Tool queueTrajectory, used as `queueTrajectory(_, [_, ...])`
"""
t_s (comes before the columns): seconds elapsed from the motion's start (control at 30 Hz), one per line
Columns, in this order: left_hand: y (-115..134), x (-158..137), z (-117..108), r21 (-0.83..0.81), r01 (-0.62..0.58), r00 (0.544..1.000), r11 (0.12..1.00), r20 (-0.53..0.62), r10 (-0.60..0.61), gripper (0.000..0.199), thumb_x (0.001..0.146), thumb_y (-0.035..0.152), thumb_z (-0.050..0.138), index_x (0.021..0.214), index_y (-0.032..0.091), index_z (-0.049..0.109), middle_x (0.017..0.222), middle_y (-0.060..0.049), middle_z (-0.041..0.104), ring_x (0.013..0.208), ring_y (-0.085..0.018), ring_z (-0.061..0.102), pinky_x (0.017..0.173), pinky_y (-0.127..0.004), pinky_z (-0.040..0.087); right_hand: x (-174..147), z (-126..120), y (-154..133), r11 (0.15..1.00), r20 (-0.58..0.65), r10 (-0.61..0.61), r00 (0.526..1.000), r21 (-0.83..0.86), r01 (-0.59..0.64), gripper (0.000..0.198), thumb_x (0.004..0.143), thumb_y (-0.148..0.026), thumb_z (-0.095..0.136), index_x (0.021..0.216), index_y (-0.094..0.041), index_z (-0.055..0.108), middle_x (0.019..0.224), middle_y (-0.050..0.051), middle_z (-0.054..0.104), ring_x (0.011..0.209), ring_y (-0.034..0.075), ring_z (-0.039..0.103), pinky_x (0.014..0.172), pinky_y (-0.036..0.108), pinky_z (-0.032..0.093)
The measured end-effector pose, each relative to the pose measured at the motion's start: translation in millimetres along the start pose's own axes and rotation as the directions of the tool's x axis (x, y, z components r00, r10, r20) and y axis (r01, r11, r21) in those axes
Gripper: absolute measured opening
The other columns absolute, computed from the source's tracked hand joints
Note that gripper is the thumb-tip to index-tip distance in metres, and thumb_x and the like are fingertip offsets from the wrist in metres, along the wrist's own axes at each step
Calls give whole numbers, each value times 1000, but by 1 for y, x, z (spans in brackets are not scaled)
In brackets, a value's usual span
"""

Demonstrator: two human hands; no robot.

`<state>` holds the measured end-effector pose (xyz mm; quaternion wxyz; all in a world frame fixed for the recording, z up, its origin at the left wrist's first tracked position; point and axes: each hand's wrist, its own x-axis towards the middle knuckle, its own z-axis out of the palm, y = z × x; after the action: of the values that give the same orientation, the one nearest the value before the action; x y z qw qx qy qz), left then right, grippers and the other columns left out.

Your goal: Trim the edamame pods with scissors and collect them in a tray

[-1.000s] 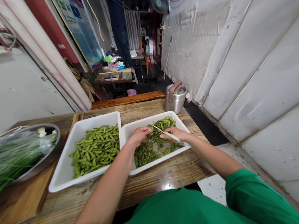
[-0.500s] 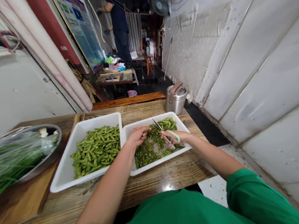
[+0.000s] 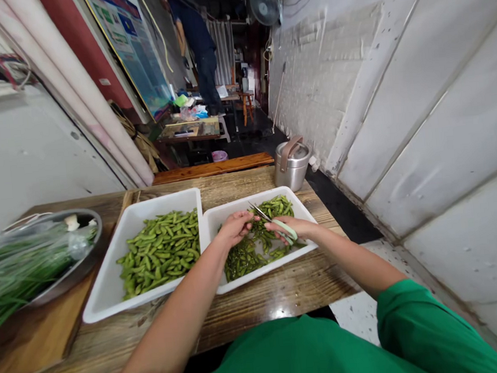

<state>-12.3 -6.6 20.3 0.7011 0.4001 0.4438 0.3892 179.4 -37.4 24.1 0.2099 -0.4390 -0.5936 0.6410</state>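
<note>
Scissors with pale green handles (image 3: pixel 287 229) are in my right hand (image 3: pixel 293 227), over the right-hand white tray (image 3: pixel 256 280). Their blades (image 3: pixel 259 211) point up and left and look closed or nearly so. My left hand (image 3: pixel 236 228) is closed in a pinch just left of the blade tips; what its fingertips hold is too small to make out. Beneath both hands lie wet green edamame pods (image 3: pixel 243 259), with part of the tray bottom bare. The left-hand white tray (image 3: pixel 106 300) bears a broad heap of edamame pods (image 3: pixel 162 249).
At the far left, a metal bowl (image 3: pixel 98 234) with bagged green stalks (image 3: pixel 33 263) sits over a wooden board (image 3: pixel 48 332). A lidded steel pot (image 3: pixel 291 168) stands behind the right tray. A bench (image 3: pixel 214 167) lies beyond the table; a person (image 3: pixel 198 40) is farther back.
The scissor blades have come together, and my left fingertips have moved slightly right toward them. In the background, the person has bent to the left and lowered an arm.
</note>
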Motion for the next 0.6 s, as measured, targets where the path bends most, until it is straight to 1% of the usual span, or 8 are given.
queueTrajectory(0.13, [-1, 0, 5, 26, 18, 999, 999, 30, -19, 18, 65, 23, 64, 72, 9, 54, 73, -5, 62, 36, 1, 35, 30, -13, 13, 1, -1, 2, 1000, -2, -14, 1000, -12, 14, 42, 68, -56, 56, 67, -16, 42, 49, -5, 43, 35, 5, 39, 31, 16, 35])
queueTrajectory(0.23, [-4, 0, 7, 61, 25, 999, 998, 37, -27, 19, 67, 26, 63, 71, 9, 56, 66, -4, 60, 35, 1, 33, 30, -13, 12, 1, -1, 1, 1000, 5, -7, 1000, -19, 7, 42, 67, -55, 57, 67, -16, 43, 49, -6, 43, 35, 5, 40, 32, 16, 36])
queueTrajectory(0.37, [-6, -1, 10, 51, 54, 996, 997, 68, -58, 22, 67, 30, 63, 66, 10, 54, 56, -1, 54, 34, 1, 29, 32, -14, 10, -1, 1, 0, 1000, -3, 6, 1000, -10, -6, 41, 68, -54, 57, 68, -16, 44, 47, -6, 44, 34, 5, 40, 30, 16, 35])
queueTrajectory(0.47, [-4, -3, 14, 61, 82, 990, 995, 110, -89, 22, 67, 30, 62, 65, 10, 52, 55, -1, 52, 34, 0, 27, 33, -15, 10, -3, 1, 0, 999, -25, -1, 1000, -32, 0, 40, 68, -54, 58, 66, -15, 45, 45, -6, 43, 32, 6, 39, 28, 17, 33])
queueTrajectory(0.5, [-1, -4, 16, 96, 69, 992, 993, 103, -78, 21, 67, 29, 61, 66, 10, 52, 57, -1, 53, 35, 0, 27, 34, -15, 11, -3, 0, 0, 999, -30, -2, 1000, -46, 0, 41, 67, -54, 58, 65, -15, 45, 44, -6, 42, 31, 6, 38, 27, 17, 32])
queueTrajectory(0.53, [2, -7, 16, 151, 32, 997, 988, 64, -42, 19, 68, 29, 59, 68, 11, 52, 59, -2, 55, 35, -1, 29, 34, -15, 14, -3, -1, 0, 998, -37, -3, 999, -60, 1, 41, 66, -53, 59, 64, -15, 44, 44, -6, 42, 30, 6, 38, 26, 17, 32])
queueTrajectory(0.57, [7, -10, 14, 230, -26, 1000, 973, -10, 29, 18, 68, 28, 58, 71, 12, 52, 62, -3, 56, 37, -2, 32, 35, -16, 18, -2, -2, 1, 998, -50, -6, 999, -68, 3, 42, 66, -53, 60, 62, -15, 43, 43, -5, 42, 30, 5, 38, 26, 17, 31])
queueTrajectory(0.6, [13, -15, 11, 339, -94, 985, 936, -105, 137, 16, 69, 27, 57, 74, 13, 52, 66, -3, 58, 40, -4, 37, 37, -16, 24, -1, -4, 1, 998, -70, -10, 998, -69, 6, 42, 65, -54, 60, 62, -15, 42, 43, -5, 42, 30, 5, 38, 26, 17, 32])
